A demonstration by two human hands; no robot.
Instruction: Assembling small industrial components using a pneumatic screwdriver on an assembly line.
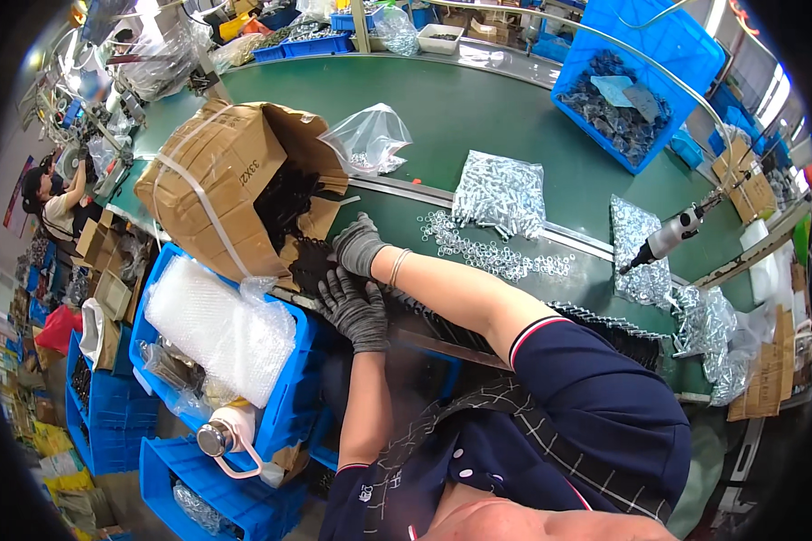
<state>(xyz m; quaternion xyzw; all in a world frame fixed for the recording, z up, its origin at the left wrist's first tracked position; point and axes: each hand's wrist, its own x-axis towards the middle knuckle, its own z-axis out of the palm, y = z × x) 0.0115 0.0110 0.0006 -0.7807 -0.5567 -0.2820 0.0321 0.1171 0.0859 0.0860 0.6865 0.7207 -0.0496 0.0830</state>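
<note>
Both my hands wear grey knit gloves and meet at the mouth of a tipped cardboard box [209, 194]. My right hand [359, 245] has its fingers curled at a clump of small black parts [311, 261]. Just below it, my left hand [352, 311] closes its fingers round the near side of the same clump. More black parts [286, 203] lie inside the box; their exact kind cannot be made out. Along the bench's near edge runs a row of black parts with metal pieces on top [604, 329], partly hidden by my right arm.
Small metal rings [487, 252] lie loose beside a clear bag of metal fasteners [501, 194]. A power screwdriver [668, 239] hangs at the right over another bag. A blue bin [641, 86] stands across the green bench. Bubble wrap [221, 325] and a bottle [230, 437] are at my left.
</note>
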